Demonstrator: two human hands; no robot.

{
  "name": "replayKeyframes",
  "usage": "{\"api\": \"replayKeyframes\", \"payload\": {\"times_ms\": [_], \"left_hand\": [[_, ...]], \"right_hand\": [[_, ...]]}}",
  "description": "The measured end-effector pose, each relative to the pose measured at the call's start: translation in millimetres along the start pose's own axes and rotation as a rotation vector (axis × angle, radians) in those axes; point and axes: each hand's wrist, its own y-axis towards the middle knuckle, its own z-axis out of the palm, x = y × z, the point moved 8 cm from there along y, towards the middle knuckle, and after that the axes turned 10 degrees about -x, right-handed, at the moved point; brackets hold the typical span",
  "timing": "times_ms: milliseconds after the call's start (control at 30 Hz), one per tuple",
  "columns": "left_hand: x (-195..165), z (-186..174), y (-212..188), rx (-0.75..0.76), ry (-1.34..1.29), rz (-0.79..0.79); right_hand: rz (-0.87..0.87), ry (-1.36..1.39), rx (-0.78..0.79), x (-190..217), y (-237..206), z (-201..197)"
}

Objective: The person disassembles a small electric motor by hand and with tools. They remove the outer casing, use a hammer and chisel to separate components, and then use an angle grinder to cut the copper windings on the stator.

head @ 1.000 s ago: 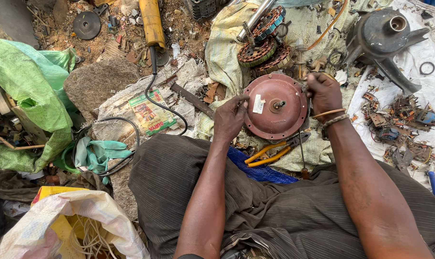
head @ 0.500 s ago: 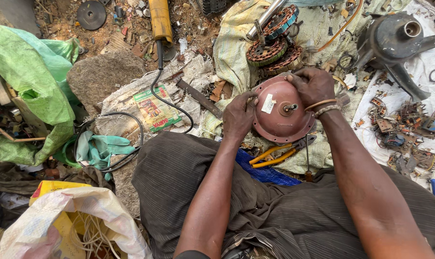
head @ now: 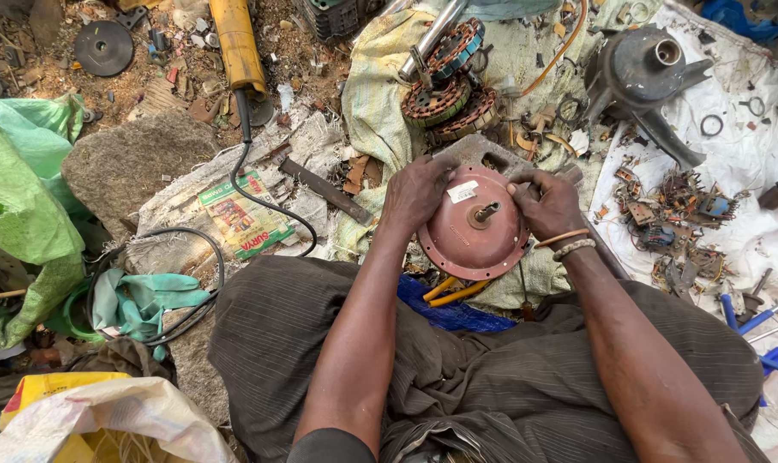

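Gripping a reddish round motor cover (head: pixel 474 231) from both sides in the head view, we see the left hand (head: pixel 416 195) curled on its left rim and the right hand (head: pixel 547 204) pinching the right rim, equally close; its short shaft (head: pixel 486 210) points up at us, above the lap, over the yellowed cloth's (head: pixel 376 94) near edge.

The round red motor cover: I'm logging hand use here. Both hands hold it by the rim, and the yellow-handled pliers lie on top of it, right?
Not quite. Both hands do hold the round red motor cover by its rim, left hand and right hand, but the head view shows the yellow-handled pliers lying below it.
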Motion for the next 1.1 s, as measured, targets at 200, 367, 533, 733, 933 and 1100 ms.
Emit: {"api": "replayKeyframes", "payload": {"times_ms": [200,367,533,733,933,1100], "left_hand": [[10,9,2,0.044,0.012,-0.106],[4,2,3,0.006,-0.067,-0.106],[9,3,2,0.107,-0.094,-0.163],[17,11,-2,0.033,-0.084,-0.142],[22,18,-6,0.013,-0.124,-0.156],[23,18,-7,0.031,-0.160,-0.198]], "right_hand": [[0.007,0.237,0.050,-4,-4,3],[-0.003,0.335,0.067,-1,-5,0],[0.031,0.332,0.098,-12,-8,-2],[0.156,0.473,0.172,-32,-15,9],[0.252,0.572,0.204,-31,-23,16],[0.036,0.522,0.186,-9,-23,9]]}}
